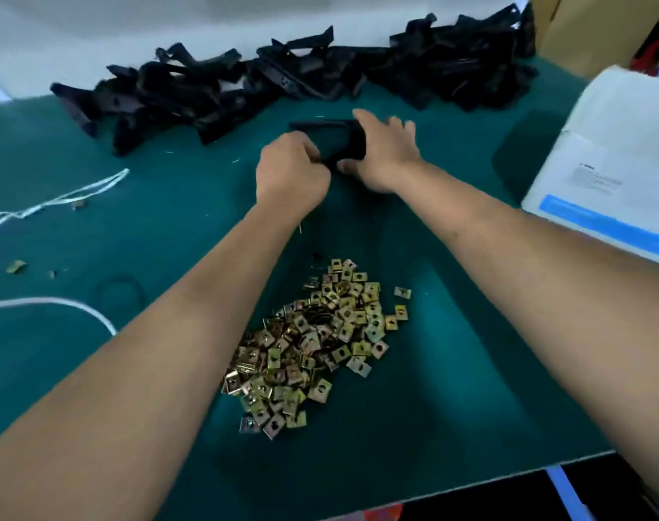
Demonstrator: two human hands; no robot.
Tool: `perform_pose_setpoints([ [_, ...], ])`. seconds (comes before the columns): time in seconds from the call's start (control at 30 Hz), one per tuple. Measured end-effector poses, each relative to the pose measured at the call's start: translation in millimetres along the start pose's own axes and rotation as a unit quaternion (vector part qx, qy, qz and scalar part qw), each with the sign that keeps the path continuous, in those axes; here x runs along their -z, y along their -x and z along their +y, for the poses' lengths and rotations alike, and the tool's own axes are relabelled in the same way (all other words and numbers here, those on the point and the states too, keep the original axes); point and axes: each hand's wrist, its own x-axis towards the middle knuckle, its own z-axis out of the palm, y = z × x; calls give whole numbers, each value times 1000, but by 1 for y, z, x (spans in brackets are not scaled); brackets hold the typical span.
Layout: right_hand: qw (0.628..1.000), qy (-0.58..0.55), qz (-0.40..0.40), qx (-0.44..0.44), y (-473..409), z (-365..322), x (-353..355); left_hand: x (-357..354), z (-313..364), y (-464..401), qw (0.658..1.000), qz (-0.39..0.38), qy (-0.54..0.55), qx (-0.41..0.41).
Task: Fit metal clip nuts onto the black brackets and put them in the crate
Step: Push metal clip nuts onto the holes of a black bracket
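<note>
Both hands meet over the middle of the green table on one black bracket (pixel 322 126). My right hand (pixel 384 154) grips the bracket's right end, thumb below and fingers over the top. My left hand (pixel 292 171) has its fingers curled against the bracket's near left corner; whatever it pinches there is hidden by the fingers. A heap of brass-coloured metal clip nuts (pixel 316 344) lies between my forearms, nearer to me. A long pile of black brackets (pixel 283 77) runs along the table's far edge.
A white box with a blue stripe (pixel 613 163) stands at the right edge. White cord (pixel 53 199) and a white cable (pixel 57 304) lie at the left, with a few stray scraps (pixel 16 267). The table's front edge (pixel 508 473) runs at the lower right.
</note>
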Motion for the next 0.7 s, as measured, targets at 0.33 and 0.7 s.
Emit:
perform_pose_setpoints([
  [0.33,911,-400,89,-46,7,-25,-15,24,-13,-11,840,-12,530,121],
  [0.7,889,-434,-138,53,99,-52,-17,57,-76,47,966,86,-109,-218],
])
